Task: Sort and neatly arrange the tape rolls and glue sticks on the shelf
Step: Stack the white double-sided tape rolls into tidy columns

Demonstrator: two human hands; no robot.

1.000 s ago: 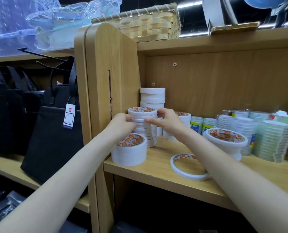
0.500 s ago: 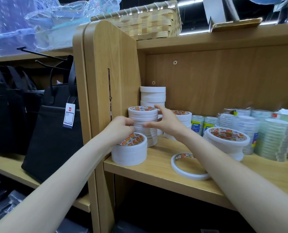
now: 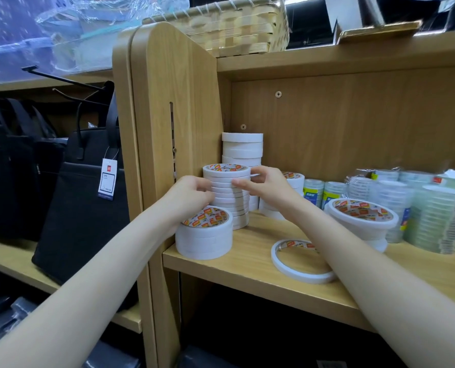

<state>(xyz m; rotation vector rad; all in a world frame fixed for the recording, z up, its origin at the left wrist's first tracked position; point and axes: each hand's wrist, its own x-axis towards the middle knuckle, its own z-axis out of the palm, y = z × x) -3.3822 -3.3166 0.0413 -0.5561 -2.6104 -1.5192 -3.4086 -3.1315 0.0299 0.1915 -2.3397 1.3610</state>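
Beside the pale wooden shelf's upright side panel (image 3: 176,107), my left hand (image 3: 192,196) and right hand (image 3: 267,185) clasp a tall stack of thin white tape rolls (image 3: 229,195) from both sides. I judge I'm squaring it; next, nudge it flush against the panel without toppling it.

Open shelf board (image 3: 250,257) at the front, between the wide tape stack (image 3: 203,235) at 9 o'clock and the thin loose ring (image 3: 300,260) at 3 o'clock. Blocked at 12 o'clock by the narrow-roll stack (image 3: 227,195), with a taller white stack (image 3: 242,148) behind it. Walled at 9 o'clock by the side panel (image 3: 173,107). Crowded at 3 o'clock with clear tape rolls (image 3: 431,219). Headroom above all stacks.
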